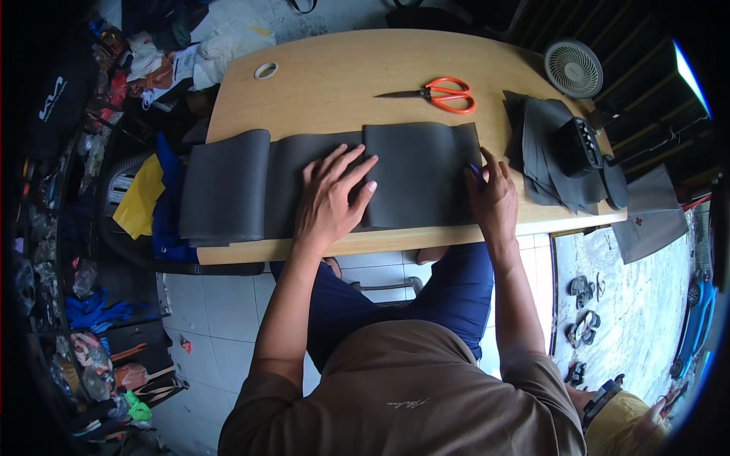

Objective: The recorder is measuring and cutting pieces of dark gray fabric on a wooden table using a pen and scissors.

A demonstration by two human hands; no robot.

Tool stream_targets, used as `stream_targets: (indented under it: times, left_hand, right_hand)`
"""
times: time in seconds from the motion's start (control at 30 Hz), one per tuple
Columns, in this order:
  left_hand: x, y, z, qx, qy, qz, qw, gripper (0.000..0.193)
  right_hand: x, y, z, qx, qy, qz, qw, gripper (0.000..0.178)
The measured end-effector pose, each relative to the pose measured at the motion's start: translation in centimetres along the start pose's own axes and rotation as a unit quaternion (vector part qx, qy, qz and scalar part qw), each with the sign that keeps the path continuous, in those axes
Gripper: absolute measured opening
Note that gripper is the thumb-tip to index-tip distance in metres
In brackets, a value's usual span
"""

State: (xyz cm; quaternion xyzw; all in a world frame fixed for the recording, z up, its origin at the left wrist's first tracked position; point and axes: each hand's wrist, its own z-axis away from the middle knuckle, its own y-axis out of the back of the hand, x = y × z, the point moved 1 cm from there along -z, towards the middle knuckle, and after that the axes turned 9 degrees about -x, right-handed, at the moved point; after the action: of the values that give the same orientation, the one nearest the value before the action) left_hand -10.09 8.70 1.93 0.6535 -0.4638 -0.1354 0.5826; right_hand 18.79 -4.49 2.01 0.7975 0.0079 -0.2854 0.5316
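Note:
A long strip of dark grey sheet material (pixel 312 148) lies across the wooden table, with a folded stack or roll of it (pixel 224 186) at its left end. Over its middle a square dark grey piece (pixel 418 175) lies flat. My left hand (pixel 334 190) rests open on the strip and on the left edge of this piece, fingers spread. At the right edge of the piece, my right hand (pixel 496 194) is closed on a small purple thing (pixel 477 175), mostly hidden by the fingers. Scissors with orange handles (pixel 450 95) lie beyond the piece.
Several cut dark sheets (pixel 536 159) are piled at the table's right, under a black device (pixel 578 148). A small fan (pixel 573 68) stands at the far right corner. Left of the table (pixel 327 68) is a chair with yellow material (pixel 142 199). Another person (pixel 627 418) is at lower right.

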Motion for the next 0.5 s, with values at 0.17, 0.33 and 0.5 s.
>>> stream_targets:
  times: [0.17, 0.33, 0.5]
  left_hand:
    - [-0.1, -0.2, 0.0, 0.004, -0.002, 0.006, 1.0, 0.042]
    - [0.0, -0.2, -0.1, 0.02, -0.004, 0.018, 1.0, 0.039]
    - [-0.1, -0.2, 0.0, 0.023, -0.014, 0.02, 0.999, 0.037]
  right_hand:
    - [-0.2, 0.1, 0.1, -0.001, 0.017, 0.026, 1.0, 0.053]
    - [0.9, -0.2, 0.3, 0.032, 0.04, -0.031, 0.998, 0.044]
    - [0.2, 0.0, 0.5, 0.006, 0.032, -0.039, 0.999, 0.041]
